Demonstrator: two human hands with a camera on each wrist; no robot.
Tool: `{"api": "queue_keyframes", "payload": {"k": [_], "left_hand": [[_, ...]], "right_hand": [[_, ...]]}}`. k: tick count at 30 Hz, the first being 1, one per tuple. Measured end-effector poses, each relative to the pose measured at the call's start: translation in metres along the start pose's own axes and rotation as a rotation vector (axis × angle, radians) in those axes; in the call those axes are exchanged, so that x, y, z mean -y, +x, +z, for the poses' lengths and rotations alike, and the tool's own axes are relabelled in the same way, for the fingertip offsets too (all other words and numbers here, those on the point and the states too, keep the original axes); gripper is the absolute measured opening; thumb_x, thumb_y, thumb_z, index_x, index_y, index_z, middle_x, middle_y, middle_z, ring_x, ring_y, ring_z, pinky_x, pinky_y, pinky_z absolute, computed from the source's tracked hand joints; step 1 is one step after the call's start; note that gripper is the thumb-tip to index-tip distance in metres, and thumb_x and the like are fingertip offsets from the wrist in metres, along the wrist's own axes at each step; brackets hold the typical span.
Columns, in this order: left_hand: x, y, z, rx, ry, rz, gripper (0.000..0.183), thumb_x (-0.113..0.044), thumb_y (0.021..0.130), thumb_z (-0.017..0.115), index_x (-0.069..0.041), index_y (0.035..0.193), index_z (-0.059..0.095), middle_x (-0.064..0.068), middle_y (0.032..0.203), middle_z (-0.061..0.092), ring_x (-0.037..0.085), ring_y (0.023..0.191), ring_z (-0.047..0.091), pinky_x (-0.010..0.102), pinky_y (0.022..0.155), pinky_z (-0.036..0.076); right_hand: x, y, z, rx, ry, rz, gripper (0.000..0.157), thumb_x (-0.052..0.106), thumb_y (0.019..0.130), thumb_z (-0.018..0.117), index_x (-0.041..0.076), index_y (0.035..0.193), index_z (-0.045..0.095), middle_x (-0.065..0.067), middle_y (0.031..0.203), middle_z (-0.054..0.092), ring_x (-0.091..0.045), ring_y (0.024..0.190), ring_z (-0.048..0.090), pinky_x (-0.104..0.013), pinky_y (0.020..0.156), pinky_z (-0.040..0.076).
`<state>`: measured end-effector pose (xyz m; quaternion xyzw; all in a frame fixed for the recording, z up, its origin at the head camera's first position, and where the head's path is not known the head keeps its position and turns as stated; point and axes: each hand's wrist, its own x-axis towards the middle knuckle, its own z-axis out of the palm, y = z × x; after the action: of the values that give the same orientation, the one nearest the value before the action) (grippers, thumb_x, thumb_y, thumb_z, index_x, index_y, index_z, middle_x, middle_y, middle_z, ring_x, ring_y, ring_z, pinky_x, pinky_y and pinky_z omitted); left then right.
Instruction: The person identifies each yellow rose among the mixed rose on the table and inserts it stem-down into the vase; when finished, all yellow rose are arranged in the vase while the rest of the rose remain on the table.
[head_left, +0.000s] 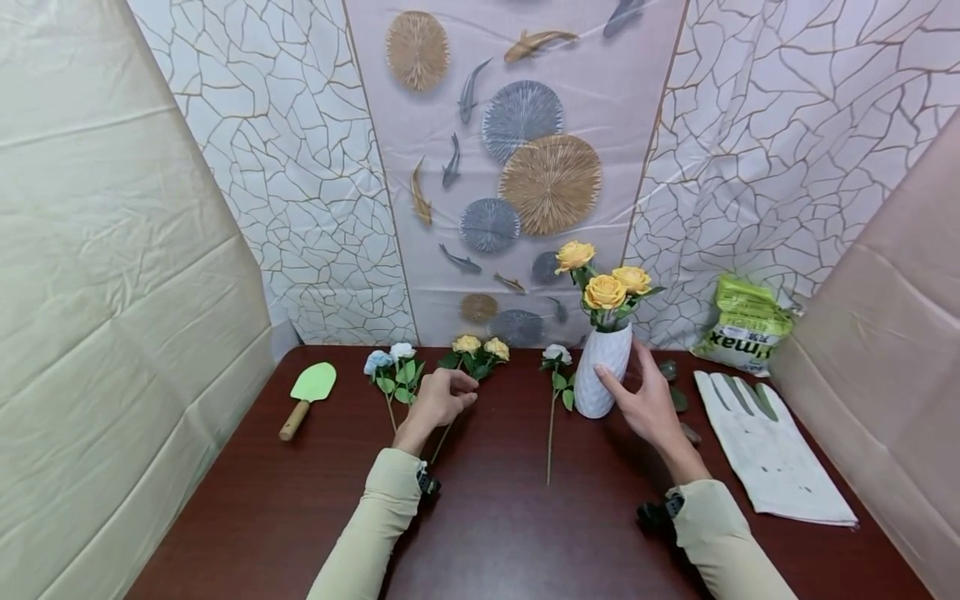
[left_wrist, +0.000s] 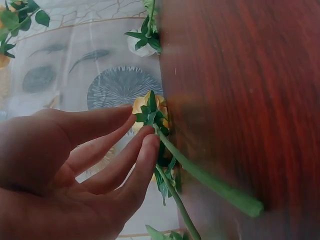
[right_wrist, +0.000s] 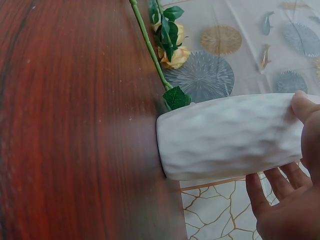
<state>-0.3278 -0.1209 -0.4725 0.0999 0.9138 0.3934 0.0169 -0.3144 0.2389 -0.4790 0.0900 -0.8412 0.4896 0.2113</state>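
Observation:
At the right of the head view, my right hand (head_left: 649,406) holds a white textured vase (head_left: 597,379), with the thumb on one side and fingers on the other. Three yellow roses (head_left: 604,292) stand in it. In the right wrist view, the vase (right_wrist: 225,137) meets the tabletop at its base. My left hand (head_left: 441,400) reaches over two yellow roses (head_left: 480,348) lying on the table. Its fingers are loosely bent, near a yellow rose (left_wrist: 151,107) and its green stem (left_wrist: 205,175); no grip on them shows. Beside the vase lies a white rose (head_left: 557,356).
Left of my left hand lie a blue rose (head_left: 378,362) and a white rose (head_left: 402,351). A green trowel (head_left: 315,382) lies further left. At the right are white gloves (head_left: 772,454), a green packet (head_left: 744,325) and several dark stones (head_left: 678,400). Fabric walls border the table.

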Motion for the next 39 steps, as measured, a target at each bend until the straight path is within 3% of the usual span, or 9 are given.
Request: {"api": "queue_keyframes", "payload": {"k": [8, 15, 21, 29, 33, 39], "left_hand": [[-0.006, -0.004, 0.004, -0.027, 0.045, -0.057, 0.021, -0.013, 0.095, 0.070, -0.014, 0.115, 0.075, 0.003, 0.107, 0.075, 0.022, 0.099, 0.069, 0.033, 0.073, 0.058], [-0.010, -0.004, 0.008, -0.042, 0.038, -0.057, 0.018, -0.007, 0.094, 0.069, -0.010, 0.110, 0.076, 0.005, 0.096, 0.075, 0.017, 0.081, 0.068, 0.028, 0.061, 0.054], [-0.010, -0.004, 0.013, -0.020, 0.014, -0.055, 0.024, 0.002, 0.089, 0.067, -0.007, 0.108, 0.076, 0.004, 0.086, 0.074, 0.014, 0.071, 0.066, 0.027, 0.059, 0.052], [-0.008, -0.003, 0.020, 0.063, -0.107, -0.160, 0.022, -0.014, 0.086, 0.080, -0.006, 0.105, 0.072, 0.001, 0.076, 0.073, 0.015, 0.068, 0.069, 0.030, 0.066, 0.056], [-0.007, -0.003, 0.020, 0.088, -0.121, -0.128, 0.027, -0.018, 0.087, 0.080, -0.006, 0.109, 0.071, 0.000, 0.077, 0.076, 0.014, 0.069, 0.072, 0.031, 0.069, 0.058], [-0.004, -0.006, 0.019, 0.172, -0.306, -0.086, 0.031, -0.018, 0.091, 0.077, -0.003, 0.117, 0.070, 0.005, 0.090, 0.079, 0.022, 0.082, 0.076, 0.040, 0.079, 0.062]], "right_hand": [[0.000, -0.002, -0.001, 0.011, 0.011, 0.003, 0.078, 0.046, 0.093, 0.069, 0.029, 0.158, 0.029, -0.005, 0.154, 0.045, -0.025, 0.135, 0.050, -0.053, 0.105, 0.047], [0.001, -0.003, -0.003, 0.009, 0.003, 0.018, 0.079, 0.046, 0.093, 0.069, 0.027, 0.158, 0.028, -0.006, 0.154, 0.044, -0.027, 0.136, 0.048, -0.054, 0.106, 0.046], [0.001, -0.002, -0.002, 0.008, 0.002, 0.017, 0.079, 0.046, 0.094, 0.068, 0.026, 0.158, 0.028, -0.007, 0.154, 0.045, -0.027, 0.136, 0.049, -0.053, 0.106, 0.045], [0.003, -0.002, -0.001, 0.006, 0.014, 0.013, 0.078, 0.046, 0.094, 0.069, 0.026, 0.158, 0.029, -0.007, 0.151, 0.047, -0.024, 0.133, 0.051, -0.050, 0.104, 0.047], [0.003, -0.001, 0.000, 0.006, 0.019, 0.008, 0.078, 0.046, 0.094, 0.069, 0.026, 0.158, 0.029, -0.007, 0.151, 0.047, -0.024, 0.134, 0.051, -0.050, 0.105, 0.047], [0.003, -0.001, 0.000, 0.013, 0.012, 0.013, 0.079, 0.047, 0.093, 0.069, 0.029, 0.158, 0.028, -0.006, 0.153, 0.045, -0.024, 0.136, 0.048, -0.051, 0.105, 0.046]]}}
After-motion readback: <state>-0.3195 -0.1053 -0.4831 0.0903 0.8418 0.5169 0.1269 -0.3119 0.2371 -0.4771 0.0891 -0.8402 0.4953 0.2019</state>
